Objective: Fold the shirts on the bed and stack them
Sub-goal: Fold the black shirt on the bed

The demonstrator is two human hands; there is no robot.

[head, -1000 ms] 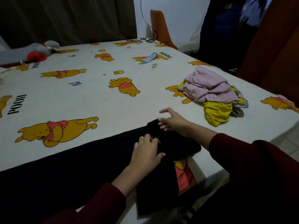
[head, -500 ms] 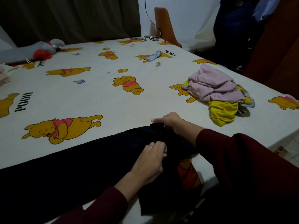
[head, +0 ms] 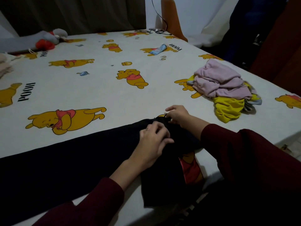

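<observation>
Fingers [head: 169, 119] of the right hand [head: 176, 115] curl down and pinch the far corner of the black shirt [head: 73, 160], with the thumb side lifted toward the middle of the bed [head: 97, 92]. Those of the left hand [head: 153, 141] are bent and bunched, gripping a fold of the same dark cloth just nearer the front edge; how much fabric lies under them cannot be told, since black on black hides the creases.

From the head view, the black shirt lies in a long band along the bed's front edge, running from the left side to the two hands, where one end drapes over the edge and hangs down. A loose pile of shirts [head: 223, 85], pink on top and yellow beneath, waits near the right edge, well apart from the hands.

This looks like an early fold on the first garment: both hands hold one end, probably a sleeve or shoulder. Next that end would need carrying leftward over the body and laying flat, the edges kept even.

Both forearms, in dark red sleeves, reach in from the front right corner, the right arm crossing above the hanging end, wrists low.
</observation>
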